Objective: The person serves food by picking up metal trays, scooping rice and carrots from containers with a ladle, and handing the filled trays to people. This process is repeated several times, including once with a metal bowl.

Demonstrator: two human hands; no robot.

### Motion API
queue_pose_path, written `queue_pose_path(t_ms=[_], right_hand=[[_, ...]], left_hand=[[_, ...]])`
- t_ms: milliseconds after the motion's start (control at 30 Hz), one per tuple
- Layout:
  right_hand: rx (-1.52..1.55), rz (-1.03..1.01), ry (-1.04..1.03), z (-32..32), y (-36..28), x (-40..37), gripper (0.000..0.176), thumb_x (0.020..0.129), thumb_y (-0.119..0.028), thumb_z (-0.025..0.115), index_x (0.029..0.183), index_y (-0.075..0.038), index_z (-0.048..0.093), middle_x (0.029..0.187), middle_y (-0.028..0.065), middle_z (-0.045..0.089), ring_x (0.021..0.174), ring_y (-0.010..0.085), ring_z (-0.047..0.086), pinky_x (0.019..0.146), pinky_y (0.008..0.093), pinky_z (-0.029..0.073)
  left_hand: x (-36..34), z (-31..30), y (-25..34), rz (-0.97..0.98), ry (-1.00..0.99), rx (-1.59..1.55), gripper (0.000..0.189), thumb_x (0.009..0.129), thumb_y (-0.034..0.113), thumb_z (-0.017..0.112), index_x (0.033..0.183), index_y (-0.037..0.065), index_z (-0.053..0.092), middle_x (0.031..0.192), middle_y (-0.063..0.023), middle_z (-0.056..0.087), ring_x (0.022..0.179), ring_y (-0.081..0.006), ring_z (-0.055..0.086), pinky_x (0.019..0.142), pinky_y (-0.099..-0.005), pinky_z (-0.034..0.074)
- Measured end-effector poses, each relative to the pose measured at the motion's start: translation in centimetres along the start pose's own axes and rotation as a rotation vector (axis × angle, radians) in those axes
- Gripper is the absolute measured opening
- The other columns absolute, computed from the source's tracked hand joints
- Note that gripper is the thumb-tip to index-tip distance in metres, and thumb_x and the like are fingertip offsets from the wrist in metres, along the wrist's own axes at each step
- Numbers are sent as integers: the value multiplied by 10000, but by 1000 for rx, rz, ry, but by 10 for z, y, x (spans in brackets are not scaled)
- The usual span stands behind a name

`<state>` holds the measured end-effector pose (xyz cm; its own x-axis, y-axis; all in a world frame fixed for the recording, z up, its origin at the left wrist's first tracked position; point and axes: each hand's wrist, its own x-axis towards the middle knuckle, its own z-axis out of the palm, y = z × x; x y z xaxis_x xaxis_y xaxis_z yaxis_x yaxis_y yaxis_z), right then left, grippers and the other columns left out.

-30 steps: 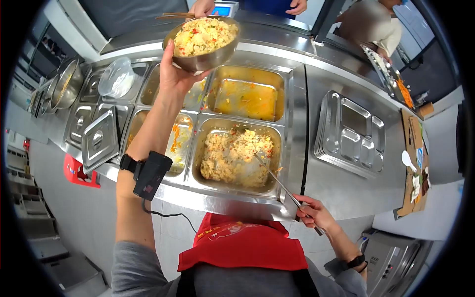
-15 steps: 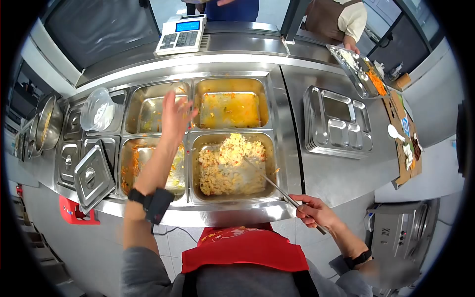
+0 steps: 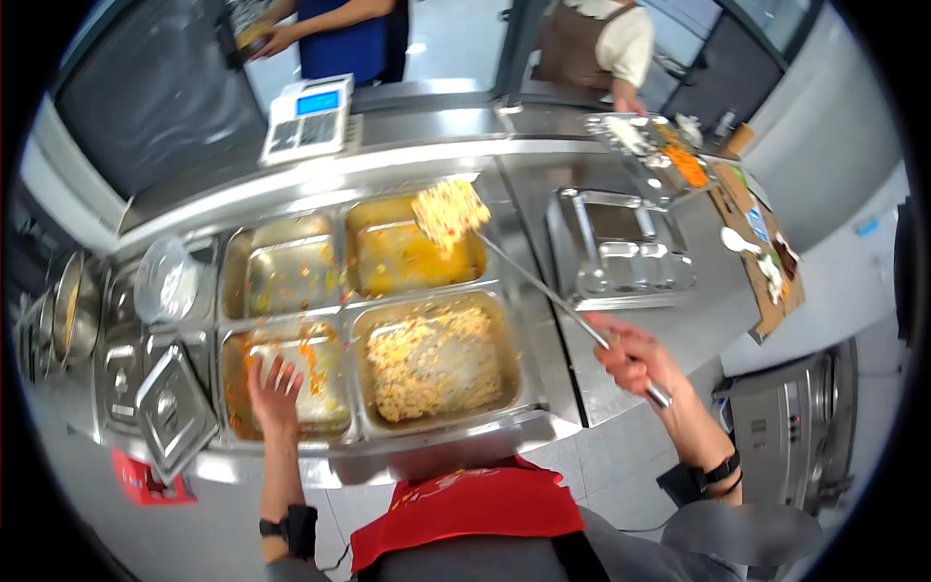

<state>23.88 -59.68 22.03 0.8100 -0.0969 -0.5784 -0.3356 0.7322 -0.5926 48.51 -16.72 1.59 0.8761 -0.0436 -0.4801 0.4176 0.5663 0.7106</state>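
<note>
My right hand (image 3: pixel 635 359) is closed around the handle of a long metal ladle (image 3: pixel 548 291), to the right of the pans. Its far end carries a heap of yellow fried rice (image 3: pixel 451 211) above the back pan of orange liquid (image 3: pixel 412 247). In front of that pan, a steel pan holds more fried rice (image 3: pixel 427 364). My left hand (image 3: pixel 275 393) is open with spread fingers, over the front-left pan with orange and green food scraps (image 3: pixel 325 383). It holds nothing.
Divided steel trays (image 3: pixel 626 247) are stacked on the right counter. Beyond them a person's hand (image 3: pixel 628 100) holds a filled tray (image 3: pixel 645 145). Another person (image 3: pixel 339 39) stands behind the scale (image 3: pixel 308 118). Lids (image 3: pixel 175 412) and a plastic bowl (image 3: pixel 167 279) lie at left.
The ladle, heaped with fried rice, has risen out of the front rice pan towards the back. My left hand has moved back towards me, and the view has shifted.
</note>
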Motion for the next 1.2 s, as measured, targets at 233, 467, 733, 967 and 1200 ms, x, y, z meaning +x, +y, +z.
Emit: queue_pose_path(t_ms=[233,467,733,967,1200], right_hand=[[89,-430,-67,-19,-117,3,426,863,4,401,1284,-51,380,730,41,472,458,3,339,311,132,271],[-566,-700,395,-64,-170,15,428,850,-15,416,1277,-37,405,675,62,505,473,88,427,384,209,347],[-1721,-1014,952,-152,-123,67,442,783,-25,487,1224,-29,478,748,244,586,637,374,570,612,376,469],[-587,-841,470,-88,-118,17,457,830,-18,442,1281,-86,439,624,14,484,415,72,394,368,216,329],[-487,-195,99,-51,4,-5,460,868,-40,428,1323,-95,389,651,18,479,423,50,367,367,180,280]], left_hand=[[-11,-21,-5,19,-1,19,548,822,484,523,1274,202,392,1249,-103,425,1081,-248,453,891,-391,386],[-38,-33,-7,51,134,23,546,827,487,512,1271,201,375,1217,-80,444,1045,-223,466,853,-358,401],[-49,-29,-14,48,123,1,544,807,470,543,1254,201,387,1183,-84,462,984,-214,484,821,-353,415],[-46,-23,-18,44,71,28,429,801,395,565,1158,180,462,1142,-54,506,982,-205,497,826,-364,414],[-37,-48,-58,3,-45,41,121,789,249,576,864,154,562,981,-63,596,925,-225,542,765,-384,443]])
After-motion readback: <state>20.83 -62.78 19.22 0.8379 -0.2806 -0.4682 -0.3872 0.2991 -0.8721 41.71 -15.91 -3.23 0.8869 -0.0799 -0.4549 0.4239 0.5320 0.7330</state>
